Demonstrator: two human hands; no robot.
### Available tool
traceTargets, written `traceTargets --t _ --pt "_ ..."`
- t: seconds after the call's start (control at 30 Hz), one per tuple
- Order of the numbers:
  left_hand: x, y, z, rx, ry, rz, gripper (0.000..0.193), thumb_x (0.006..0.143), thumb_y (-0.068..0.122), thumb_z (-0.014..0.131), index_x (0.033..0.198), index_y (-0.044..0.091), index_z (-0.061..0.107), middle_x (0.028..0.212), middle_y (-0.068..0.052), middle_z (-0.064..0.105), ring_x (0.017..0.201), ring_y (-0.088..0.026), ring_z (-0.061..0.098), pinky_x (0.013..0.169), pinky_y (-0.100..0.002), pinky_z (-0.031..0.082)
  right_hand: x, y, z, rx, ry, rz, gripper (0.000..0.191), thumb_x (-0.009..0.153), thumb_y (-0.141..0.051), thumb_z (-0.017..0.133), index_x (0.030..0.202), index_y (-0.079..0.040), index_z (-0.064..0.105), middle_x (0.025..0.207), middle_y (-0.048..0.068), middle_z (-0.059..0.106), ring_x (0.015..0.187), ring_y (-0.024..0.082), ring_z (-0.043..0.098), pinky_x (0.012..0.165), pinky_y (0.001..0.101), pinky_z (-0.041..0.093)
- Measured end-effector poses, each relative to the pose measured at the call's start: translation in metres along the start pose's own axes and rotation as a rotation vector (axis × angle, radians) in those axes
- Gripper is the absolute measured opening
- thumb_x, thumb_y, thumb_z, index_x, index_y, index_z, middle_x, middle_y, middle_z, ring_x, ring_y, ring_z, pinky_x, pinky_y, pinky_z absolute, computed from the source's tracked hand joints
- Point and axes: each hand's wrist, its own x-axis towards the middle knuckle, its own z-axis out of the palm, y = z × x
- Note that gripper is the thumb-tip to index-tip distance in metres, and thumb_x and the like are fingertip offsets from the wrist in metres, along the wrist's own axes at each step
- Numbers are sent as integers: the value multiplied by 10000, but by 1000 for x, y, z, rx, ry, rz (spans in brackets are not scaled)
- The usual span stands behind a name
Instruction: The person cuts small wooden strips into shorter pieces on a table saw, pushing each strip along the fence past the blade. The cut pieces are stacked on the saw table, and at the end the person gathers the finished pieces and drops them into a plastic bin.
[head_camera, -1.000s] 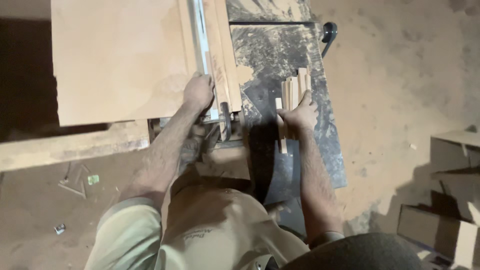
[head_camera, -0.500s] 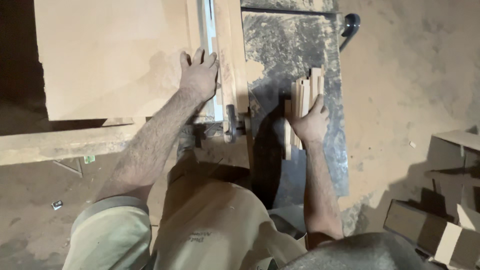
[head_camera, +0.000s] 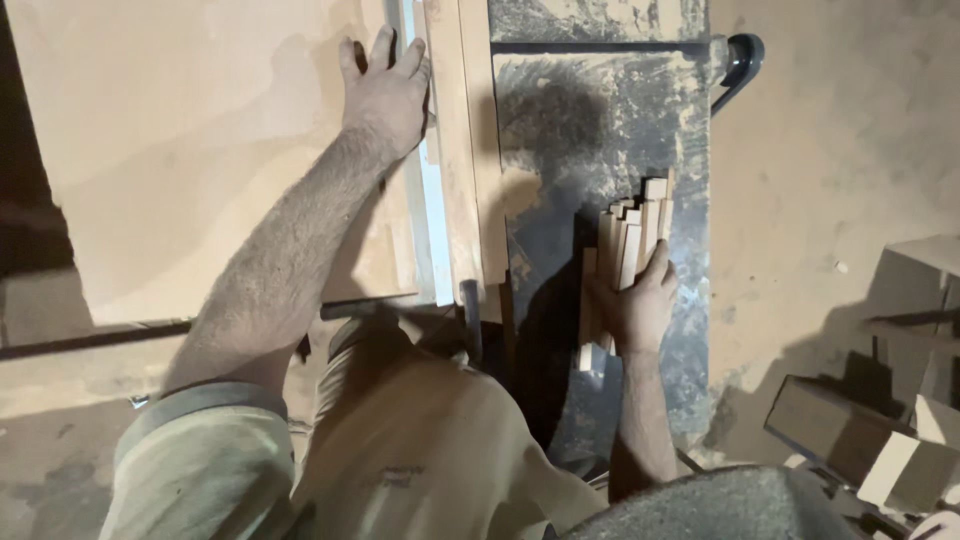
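Observation:
My left hand lies flat, fingers spread, on a large pale wooden board, right at the metal fence rail that runs along the board's right edge. My right hand grips a bundle of several short wooden strips lying on the dusty metal saw table. A narrow wooden strip lies between the fence and the dark table top.
Sawdust covers the floor to the right. A dark metal handle sticks out at the table's far right corner. Stacked wooden blocks and boxes stand at the lower right. A wooden beam lies at the lower left.
My left hand has slid forward along the fence, away from me. My right hand has stayed on the bundle of strips, and the view has shifted closer over the table.

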Motion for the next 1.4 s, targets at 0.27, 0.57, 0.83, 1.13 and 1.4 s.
traceTargets --t 0.27,0.57,0.83,1.13,1.4 --pt "61 -39 -7 -15 66 46 773 866 328 731 1508 -23 484 1608 -136 411 1503 -427 218 1108 -798 74 2 -7 -3 3 -7 24 1192 687 -430 923 1601 -17 279 1486 331 420 1364 491 429 1081 553 426" --pt "160 -88 -13 -48 214 53 315 976 101 556 1256 -7 651 1478 -238 576 1438 -444 391 1180 -740 133 9 -25 -13 44 25 69 1250 583 -422 971 1573 -8 331 1439 278 489 1288 457 524 1057 502 470" --pt "133 2 -60 -81 728 486 279 1037 163 552 1232 -6 656 1249 -169 635 1200 -326 546 996 -467 415 -5 -12 -23 62 2 121 1209 589 -441 940 1576 -99 330 1454 254 469 1326 458 464 1090 523 432" --pt "-59 238 64 -227 -76 1132 288 959 212 551 1171 95 707 1393 -207 532 1295 -369 472 1002 -536 407 22 28 -7 51 -27 71 1206 634 -406 926 1616 -189 261 1491 281 428 1344 506 443 1109 545 424" --pt "-96 246 49 118 -55 1043 304 969 233 531 1175 129 729 1359 -162 540 1278 -341 496 959 -542 441 26 2 -44 6 -182 167 1440 502 -452 1015 1624 -271 131 1587 245 311 1474 463 332 1189 512 381"
